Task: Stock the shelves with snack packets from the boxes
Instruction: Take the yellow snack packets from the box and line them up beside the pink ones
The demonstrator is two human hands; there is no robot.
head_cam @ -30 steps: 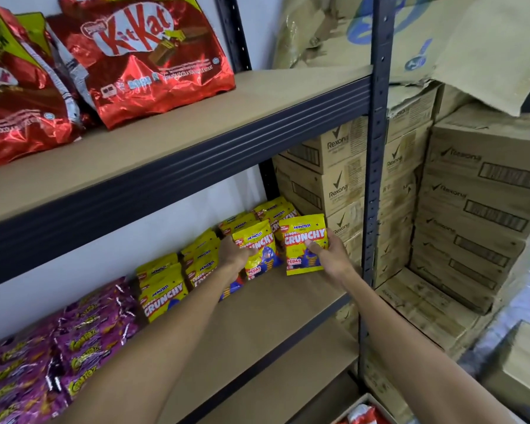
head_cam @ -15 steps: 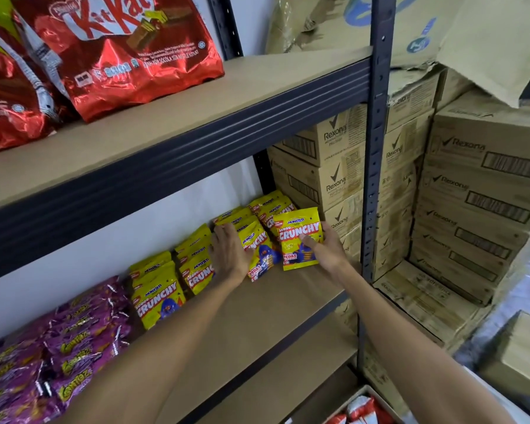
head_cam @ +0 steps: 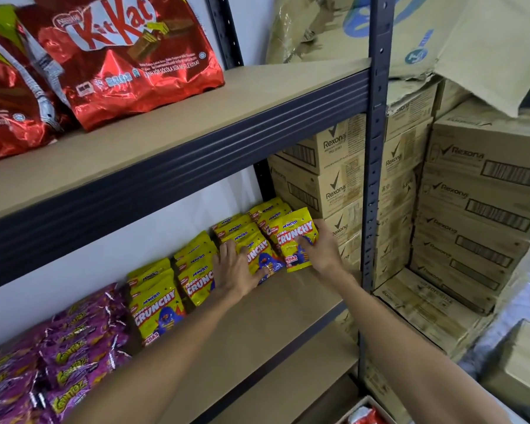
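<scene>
Head view, looking down along a dark metal rack: a person's two bare arms reach onto the middle shelf [head_cam: 276, 304], a tan board with a dark front rail. The right hand [head_cam: 323, 246] grips a yellow Crunchy packet [head_cam: 296, 238] at its right edge, thumb laid across the front and fingers curled behind, holding it upright at the right end of the row. The left hand [head_cam: 236, 270] lies flat and open, fingers spread, pressing on the front of the neighbouring Crunchy packets [head_cam: 257, 246], clasping nothing. Further stacks of the same yellow packets [head_cam: 156, 301] stand in overlapping files toward the left, and beyond them purple snack packets [head_cam: 74, 356] fill the left end of the shelf against the white wall. On the top shelf [head_cam: 257, 96], red KitKat bags [head_cam: 129, 56] lean back near its left side, with crumpled brown cardboard [head_cam: 312, 29] at the far right. Past the rack's upright post [head_cam: 375, 166], brown Rexona cartons [head_cam: 478, 191] are stacked in columns, a torn flap hanging over the uppermost. At the bottom edge, an open box [head_cam: 367, 416] shows a glimpse of red wrappers below the lowest board; what they are cannot be told.
</scene>
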